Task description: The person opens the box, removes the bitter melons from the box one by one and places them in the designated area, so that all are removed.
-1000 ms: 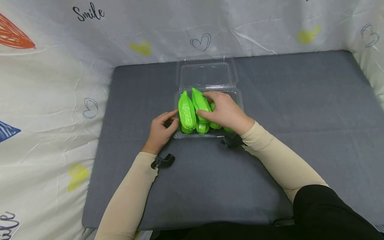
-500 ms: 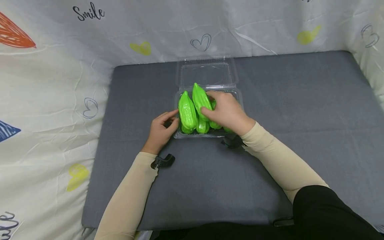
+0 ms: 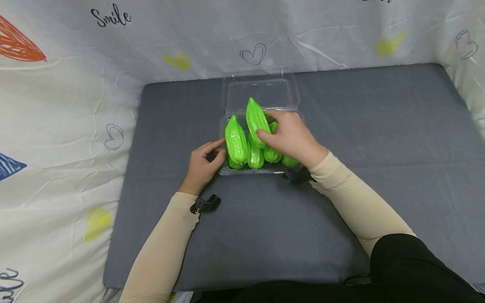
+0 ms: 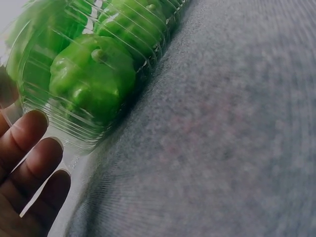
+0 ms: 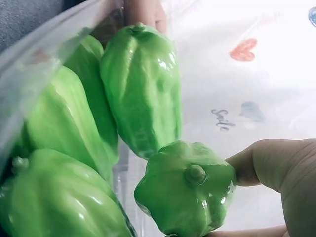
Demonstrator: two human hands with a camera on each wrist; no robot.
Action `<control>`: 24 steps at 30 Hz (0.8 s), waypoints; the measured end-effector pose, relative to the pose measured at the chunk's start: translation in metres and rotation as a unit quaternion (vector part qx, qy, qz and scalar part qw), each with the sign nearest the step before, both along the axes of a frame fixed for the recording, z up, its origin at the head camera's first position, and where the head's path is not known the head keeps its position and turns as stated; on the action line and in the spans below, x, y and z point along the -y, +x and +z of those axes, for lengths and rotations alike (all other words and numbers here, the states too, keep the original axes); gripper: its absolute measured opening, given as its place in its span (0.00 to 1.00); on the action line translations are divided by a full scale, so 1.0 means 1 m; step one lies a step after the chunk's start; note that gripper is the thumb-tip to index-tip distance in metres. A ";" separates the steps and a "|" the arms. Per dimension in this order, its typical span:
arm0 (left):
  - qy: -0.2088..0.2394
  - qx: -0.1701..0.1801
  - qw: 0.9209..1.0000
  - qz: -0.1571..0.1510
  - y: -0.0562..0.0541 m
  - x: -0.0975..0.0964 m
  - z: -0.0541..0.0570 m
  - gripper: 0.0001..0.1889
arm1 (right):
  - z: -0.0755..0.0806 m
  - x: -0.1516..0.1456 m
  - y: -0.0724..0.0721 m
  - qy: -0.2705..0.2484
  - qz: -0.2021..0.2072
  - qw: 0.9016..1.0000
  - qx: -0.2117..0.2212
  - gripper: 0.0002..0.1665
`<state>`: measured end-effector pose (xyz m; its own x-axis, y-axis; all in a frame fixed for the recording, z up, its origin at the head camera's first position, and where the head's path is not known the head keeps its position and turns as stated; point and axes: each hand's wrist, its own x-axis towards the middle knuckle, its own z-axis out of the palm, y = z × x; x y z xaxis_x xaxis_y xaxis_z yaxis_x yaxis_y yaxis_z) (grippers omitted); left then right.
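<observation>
My right hand (image 3: 291, 132) pinches a glossy green bitter melon (image 3: 256, 120) between thumb and fingers, its pointed tip toward the back. It is above other bitter melons in a clear plastic clamshell box (image 3: 265, 170); in the right wrist view the held bitter melon (image 5: 187, 185) shows its stem end. Another bitter melon (image 3: 236, 141) lies on top at the left of the box. My left hand (image 3: 202, 164) is at the box's left side, its fingertips touching or very near the wall; the left wrist view shows its fingers (image 4: 37, 165) loosely extended there.
The box's transparent lid (image 3: 261, 90) lies folded back behind it. A grey cloth-covered table (image 3: 360, 118) surrounds the box. A white printed curtain (image 3: 212, 33) closes off the back and both sides.
The right hand has raised the bitter melon and moved it slightly right and toward the back, uncovering more of the ones beneath. The left hand has stayed in place.
</observation>
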<state>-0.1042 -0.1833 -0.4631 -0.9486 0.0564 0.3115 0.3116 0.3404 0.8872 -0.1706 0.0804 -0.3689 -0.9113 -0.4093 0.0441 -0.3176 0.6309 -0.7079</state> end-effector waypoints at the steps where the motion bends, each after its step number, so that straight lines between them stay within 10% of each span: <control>1: 0.001 -0.005 1.000 -0.002 0.000 0.000 0.000 0.19 | 0.001 -0.001 0.000 0.000 -0.001 1.000 0.002 0.33; 24: -0.008 -0.023 1.000 0.012 -0.002 0.001 -0.006 0.18 | 0.032 -0.046 -0.019 -0.019 -0.087 0.996 0.027 0.35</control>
